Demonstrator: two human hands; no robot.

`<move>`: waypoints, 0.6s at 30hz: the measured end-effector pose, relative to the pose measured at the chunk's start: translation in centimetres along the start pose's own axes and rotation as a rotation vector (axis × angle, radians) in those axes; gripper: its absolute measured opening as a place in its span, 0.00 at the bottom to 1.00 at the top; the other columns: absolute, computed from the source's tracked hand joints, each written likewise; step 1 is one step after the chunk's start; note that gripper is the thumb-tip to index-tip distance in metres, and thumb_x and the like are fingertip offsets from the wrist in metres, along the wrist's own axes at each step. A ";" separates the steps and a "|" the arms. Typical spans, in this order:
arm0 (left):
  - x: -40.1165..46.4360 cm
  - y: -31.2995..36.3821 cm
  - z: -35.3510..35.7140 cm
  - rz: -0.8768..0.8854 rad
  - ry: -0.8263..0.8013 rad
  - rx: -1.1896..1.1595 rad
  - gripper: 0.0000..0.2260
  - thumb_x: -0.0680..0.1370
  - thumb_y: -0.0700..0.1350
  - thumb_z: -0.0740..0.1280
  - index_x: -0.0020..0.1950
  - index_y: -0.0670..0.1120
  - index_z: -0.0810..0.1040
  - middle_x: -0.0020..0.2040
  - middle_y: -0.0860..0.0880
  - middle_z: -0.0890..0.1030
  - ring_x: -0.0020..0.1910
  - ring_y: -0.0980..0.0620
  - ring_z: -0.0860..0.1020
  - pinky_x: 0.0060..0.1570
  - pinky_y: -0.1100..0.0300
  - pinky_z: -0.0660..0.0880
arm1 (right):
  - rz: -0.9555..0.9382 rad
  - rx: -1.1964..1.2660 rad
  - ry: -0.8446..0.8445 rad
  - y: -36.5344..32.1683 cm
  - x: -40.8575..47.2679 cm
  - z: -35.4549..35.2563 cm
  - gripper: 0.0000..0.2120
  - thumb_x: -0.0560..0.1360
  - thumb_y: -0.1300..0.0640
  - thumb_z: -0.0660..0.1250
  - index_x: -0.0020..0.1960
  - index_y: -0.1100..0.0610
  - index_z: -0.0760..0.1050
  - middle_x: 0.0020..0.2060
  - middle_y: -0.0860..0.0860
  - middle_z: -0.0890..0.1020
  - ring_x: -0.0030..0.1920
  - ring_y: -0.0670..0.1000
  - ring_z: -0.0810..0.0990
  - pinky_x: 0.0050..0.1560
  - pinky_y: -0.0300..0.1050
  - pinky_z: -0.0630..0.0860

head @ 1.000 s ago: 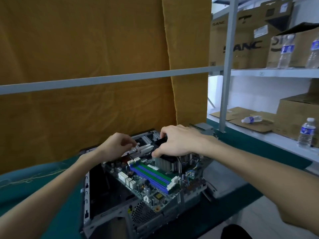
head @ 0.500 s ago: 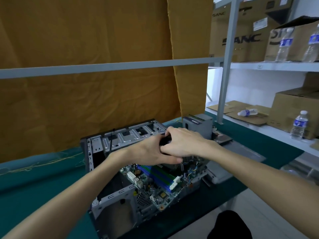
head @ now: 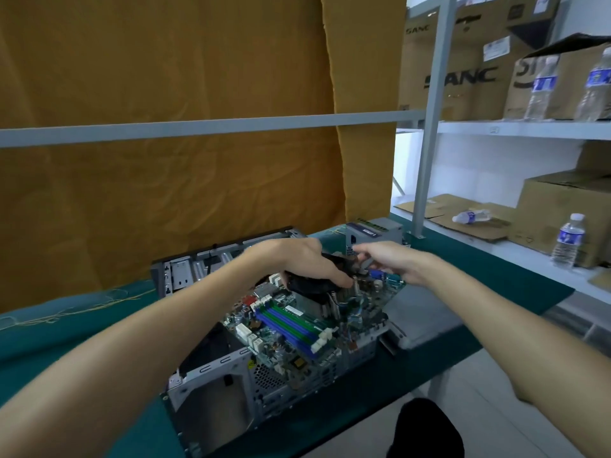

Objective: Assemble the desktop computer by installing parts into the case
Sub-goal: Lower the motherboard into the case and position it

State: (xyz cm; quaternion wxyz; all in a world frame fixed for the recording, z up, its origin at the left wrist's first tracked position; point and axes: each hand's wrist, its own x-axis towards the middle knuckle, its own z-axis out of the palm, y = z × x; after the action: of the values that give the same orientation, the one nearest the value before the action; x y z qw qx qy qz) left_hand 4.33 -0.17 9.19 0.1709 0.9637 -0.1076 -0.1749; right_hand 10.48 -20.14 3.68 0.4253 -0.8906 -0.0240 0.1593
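An open grey computer case (head: 211,395) lies on the green table. A green motherboard (head: 297,328) with blue and green memory slots sits tilted in it, its right edge raised over the case side. My left hand (head: 304,262) grips the black cooler fan (head: 310,285) on top of the metal heatsink. My right hand (head: 386,259) reaches over the board's far right edge near the blue port, fingers curled around that edge. What the fingertips touch is hidden.
A grey power supply (head: 373,231) stands behind the case. A grey side panel (head: 420,312) lies to the right of it. Shelves at right hold cardboard boxes (head: 562,206) and water bottles (head: 567,239). A metal bar (head: 198,127) crosses in front of the orange curtain.
My left hand moved right from the case's rear frame onto the cooler fan. My right hand slid off the cooler toward the board's right edge. The board now sits tilted.
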 end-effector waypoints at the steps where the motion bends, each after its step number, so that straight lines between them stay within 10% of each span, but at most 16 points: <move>1: -0.3 -0.9 -0.3 0.007 0.003 -0.071 0.20 0.72 0.65 0.74 0.46 0.49 0.82 0.43 0.50 0.85 0.40 0.52 0.85 0.45 0.54 0.84 | 0.027 0.071 -0.041 0.0 0.3 -0.4 0.24 0.83 0.39 0.58 0.61 0.57 0.80 0.63 0.57 0.77 0.63 0.56 0.75 0.67 0.54 0.69; 8: -1.9 -9.4 -1.8 0.062 -0.068 -0.400 0.22 0.69 0.57 0.79 0.60 0.60 0.77 0.58 0.60 0.81 0.52 0.65 0.82 0.44 0.69 0.78 | 0.016 -0.053 -0.099 2.5 1.5 0.3 0.13 0.83 0.48 0.63 0.54 0.59 0.75 0.38 0.52 0.73 0.34 0.49 0.72 0.38 0.45 0.69; 13: -1.4 -11.4 -2.6 0.031 -0.054 -0.320 0.33 0.66 0.57 0.80 0.69 0.57 0.74 0.66 0.52 0.79 0.64 0.50 0.78 0.68 0.46 0.73 | 0.015 -0.320 -0.135 1.6 1.1 2.8 0.20 0.80 0.53 0.67 0.68 0.58 0.68 0.48 0.53 0.75 0.42 0.50 0.72 0.38 0.52 0.78; 16: -1.4 -11.3 -2.8 0.054 -0.078 -0.235 0.33 0.67 0.54 0.80 0.70 0.56 0.73 0.64 0.54 0.80 0.63 0.51 0.78 0.68 0.45 0.73 | -0.008 -0.490 -0.020 0.9 1.6 4.4 0.02 0.76 0.62 0.61 0.46 0.56 0.69 0.36 0.52 0.67 0.34 0.50 0.64 0.31 0.46 0.62; 18: -1.3 -11.4 -2.6 0.067 -0.084 -0.197 0.34 0.67 0.52 0.80 0.71 0.56 0.72 0.65 0.55 0.79 0.64 0.53 0.77 0.69 0.47 0.72 | -0.031 -0.513 0.051 0.7 2.1 4.6 0.08 0.74 0.65 0.60 0.40 0.55 0.63 0.33 0.51 0.65 0.30 0.50 0.61 0.29 0.44 0.55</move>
State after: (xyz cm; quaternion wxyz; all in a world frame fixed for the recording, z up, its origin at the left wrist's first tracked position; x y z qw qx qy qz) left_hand 5.77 11.42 7.72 0.2659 0.9299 -0.1291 -0.2189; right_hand 11.01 -16.78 -0.06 0.1884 -0.9726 -0.0667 0.1191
